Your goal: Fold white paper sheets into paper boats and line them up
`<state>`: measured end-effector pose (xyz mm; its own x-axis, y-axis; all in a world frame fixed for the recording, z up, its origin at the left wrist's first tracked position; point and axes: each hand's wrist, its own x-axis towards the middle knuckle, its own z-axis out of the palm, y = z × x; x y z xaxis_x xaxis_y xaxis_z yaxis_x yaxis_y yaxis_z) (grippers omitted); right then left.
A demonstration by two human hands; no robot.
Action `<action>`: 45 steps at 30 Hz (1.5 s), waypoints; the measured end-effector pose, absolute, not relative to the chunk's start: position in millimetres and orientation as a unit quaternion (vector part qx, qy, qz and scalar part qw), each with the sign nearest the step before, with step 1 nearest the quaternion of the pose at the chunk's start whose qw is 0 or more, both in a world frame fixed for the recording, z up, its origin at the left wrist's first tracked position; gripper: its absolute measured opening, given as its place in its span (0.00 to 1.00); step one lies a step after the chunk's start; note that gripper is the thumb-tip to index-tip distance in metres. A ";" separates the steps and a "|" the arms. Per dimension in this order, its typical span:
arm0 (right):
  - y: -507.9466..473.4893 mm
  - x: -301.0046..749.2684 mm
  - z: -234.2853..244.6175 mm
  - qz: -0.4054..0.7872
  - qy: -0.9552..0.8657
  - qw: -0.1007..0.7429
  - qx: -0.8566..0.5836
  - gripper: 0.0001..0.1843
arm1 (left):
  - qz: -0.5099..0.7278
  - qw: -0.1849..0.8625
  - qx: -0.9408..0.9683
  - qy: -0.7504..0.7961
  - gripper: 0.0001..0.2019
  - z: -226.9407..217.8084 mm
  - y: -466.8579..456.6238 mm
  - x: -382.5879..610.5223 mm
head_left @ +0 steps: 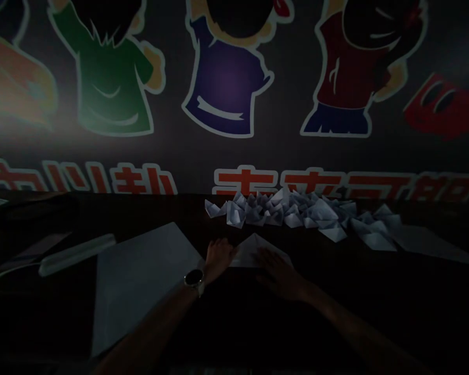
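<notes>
In the head view, a sheet of white paper (247, 255) lies on the dark table in front of me, folded to a point at the top with a straight lower edge. My left hand (219, 256), with a watch (194, 278) on its wrist, is closed at the left corner of this folded paper. Across its right half my right hand (278, 272) rests with fingers stretched out flat. Dim light hides the finer finger detail. Left of my left hand is a stack of flat white paper (140, 276), partly under my forearm.
Behind the folded paper sits a heap of several folded paper boats (289, 208), with a flat white sheet (433, 242) to its right. A long pale object (78, 254) with a cord lies at the left. The wall (180, 151) with painted figures rises behind the table.
</notes>
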<state>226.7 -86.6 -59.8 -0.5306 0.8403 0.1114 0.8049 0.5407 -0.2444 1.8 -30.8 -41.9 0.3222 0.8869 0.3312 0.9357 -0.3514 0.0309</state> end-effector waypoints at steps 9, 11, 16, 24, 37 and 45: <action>-91.8 224.1 -53.1 0.082 -0.873 0.116 -0.466 0.37 | -0.116 0.151 -0.799 -0.571 0.18 -43.2 -32.5 -0.2; -92.9 223.9 -51.1 0.086 -0.872 0.114 -0.468 0.37 | -0.105 0.155 -0.800 -0.570 0.18 -41.5 -31.5 -5.3; -91.5 224.9 -51.6 0.091 -0.872 0.109 -0.469 0.38 | -0.102 0.217 -0.775 -0.584 0.15 -27.6 -33.5 -9.5; -87.2 225.3 -60.1 0.059 -0.880 0.111 -0.458 0.39 | -0.157 0.039 -0.937 -0.311 0.27 -33.4 -74.0 22.3; -86.5 228.4 -62.8 0.068 -0.876 0.118 -0.463 0.37 | -0.078 -0.047 -0.925 -0.369 0.35 -29.8 -90.7 -20.8; -92.8 229.8 -51.4 0.102 -0.872 0.109 -0.467 0.41 | -0.081 0.031 -0.913 -0.399 0.33 -26.5 -95.2 -42.0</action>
<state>229.8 -92.8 -51.4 -0.5404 0.8360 0.0949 0.7918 0.5435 -0.2788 -42.0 -95.2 -26.5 0.6683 0.7238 0.1718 0.7338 -0.6794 0.0080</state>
